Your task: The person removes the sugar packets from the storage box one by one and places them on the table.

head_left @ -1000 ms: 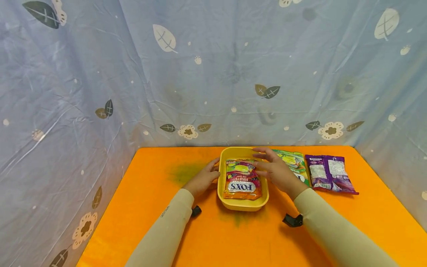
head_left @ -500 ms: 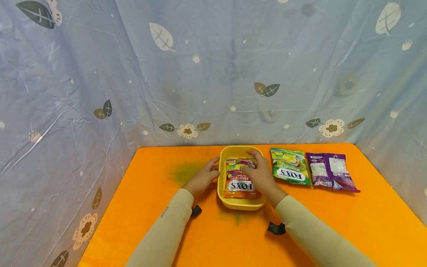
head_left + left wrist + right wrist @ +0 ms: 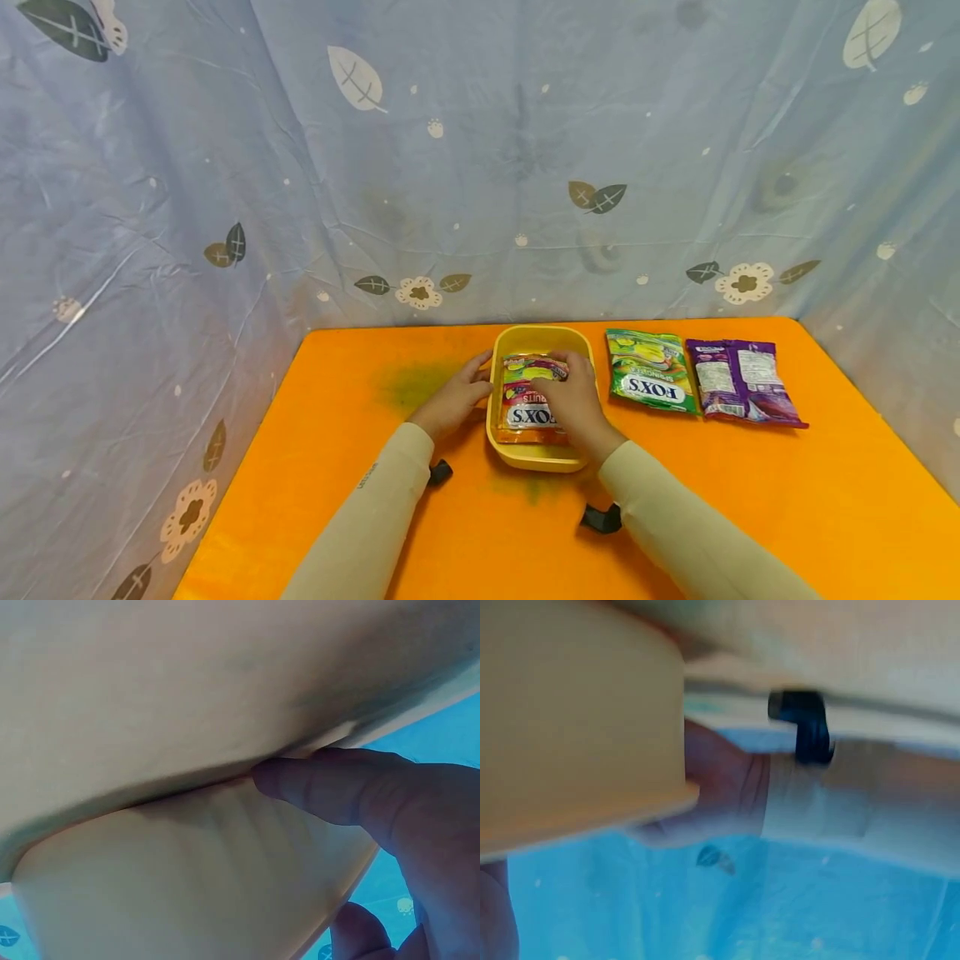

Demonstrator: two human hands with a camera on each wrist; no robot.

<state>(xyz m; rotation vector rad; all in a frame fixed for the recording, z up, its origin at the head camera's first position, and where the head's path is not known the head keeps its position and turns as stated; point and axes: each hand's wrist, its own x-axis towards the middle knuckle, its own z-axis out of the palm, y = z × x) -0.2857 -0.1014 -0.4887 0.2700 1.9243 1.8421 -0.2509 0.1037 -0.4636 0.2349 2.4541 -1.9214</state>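
Note:
A yellow plastic tub (image 3: 538, 458) stands on the orange table in the head view. Inside it lies an orange-red FOX'S Fruits candy packet (image 3: 529, 408), its lettering upside down to me. My right hand (image 3: 582, 407) reaches over the tub's right wall and grips the packet's right side, thumb on top; the other fingers are partly hidden. At the tub's left wall is my left hand (image 3: 452, 400), its relaxed fingers resting against the outside. The left wrist view shows that thumb (image 3: 315, 784) touching the pale tub wall (image 3: 172, 877). The right wrist view is blurred.
Right of the tub lies a green FOX'S Spring Tea packet (image 3: 651, 373). Beside it is a purple packet (image 3: 745, 382), back side up. The orange table (image 3: 337, 517) meets a blue patterned curtain (image 3: 480, 167) at the back and sides.
My right hand has moved left from the tub's right rim onto the candy packet, its fingers closing in. The packet has shifted slightly left. My left hand stays at the tub.

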